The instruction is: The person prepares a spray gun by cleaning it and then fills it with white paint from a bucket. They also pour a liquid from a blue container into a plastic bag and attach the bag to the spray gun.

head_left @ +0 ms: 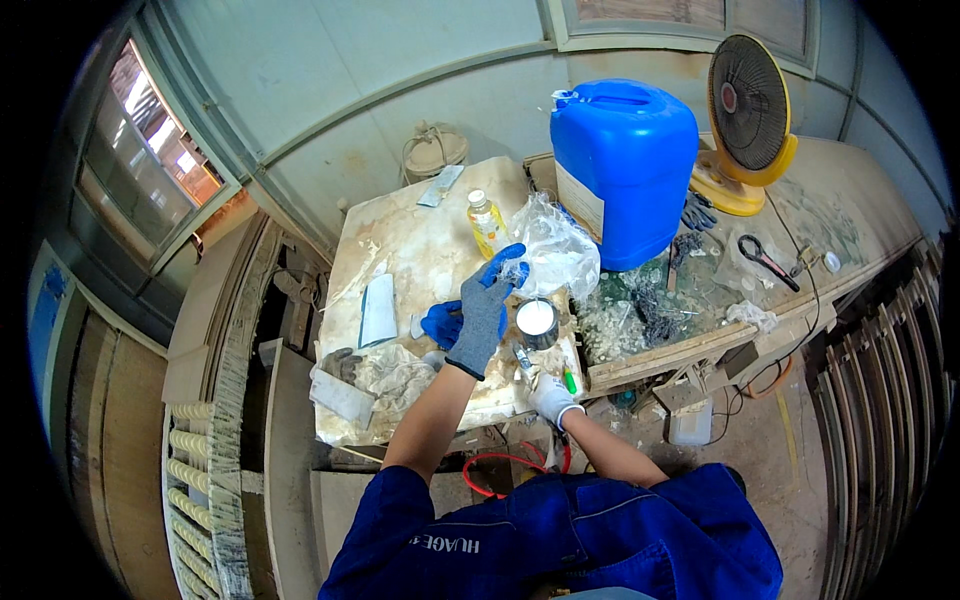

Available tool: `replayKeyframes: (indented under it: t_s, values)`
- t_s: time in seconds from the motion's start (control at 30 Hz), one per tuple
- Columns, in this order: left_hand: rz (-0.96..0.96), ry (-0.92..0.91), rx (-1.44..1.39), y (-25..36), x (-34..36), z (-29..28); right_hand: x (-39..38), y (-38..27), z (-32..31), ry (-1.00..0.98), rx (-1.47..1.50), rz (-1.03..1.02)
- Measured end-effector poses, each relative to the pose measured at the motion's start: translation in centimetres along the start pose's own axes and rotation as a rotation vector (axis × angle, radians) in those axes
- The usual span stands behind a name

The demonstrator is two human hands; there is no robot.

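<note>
My left hand, in a grey glove with blue coating, reaches over the table with its fingers stretched toward a crumpled clear plastic bag. Whether it touches the bag is unclear. Blue glove material shows beside that hand. A can with a white top stands just right of it. My right hand, in a white glove, is closed at the table's front edge below the can. A small pale object sticks up by its fingers, its kind unclear. A green-capped item lies alongside. Behind stands a bottle of yellow liquid.
A large blue jerrycan and a yellow fan stand at the back right. Scissors-like black tool lies on the right table. A whitish pad and crumpled plastic lie left. A red hose hangs below.
</note>
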State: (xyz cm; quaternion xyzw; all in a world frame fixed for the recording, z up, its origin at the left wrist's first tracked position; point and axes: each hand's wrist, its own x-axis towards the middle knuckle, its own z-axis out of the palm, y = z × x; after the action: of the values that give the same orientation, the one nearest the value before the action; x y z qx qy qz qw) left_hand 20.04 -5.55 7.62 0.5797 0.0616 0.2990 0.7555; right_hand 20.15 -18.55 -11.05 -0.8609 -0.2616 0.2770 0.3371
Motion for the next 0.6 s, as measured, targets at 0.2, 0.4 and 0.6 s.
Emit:
replayKeyframes:
  t_s: [0.2,0.4,0.6]
  values:
    - [0.007,-0.003,-0.001,-0.5,0.6,-0.1,-0.7,-1.1,-1.6,-0.023,-0.007,-0.038]
    - [0.08,-0.033,0.132,-0.6,-0.2,-1.5,3.1,3.5,3.7,-0.103,-0.175,-0.259]
    - [0.061,-0.044,-0.071,-0.3,-0.4,0.4,3.0,4.2,2.6,0.178,-0.064,-0.181]
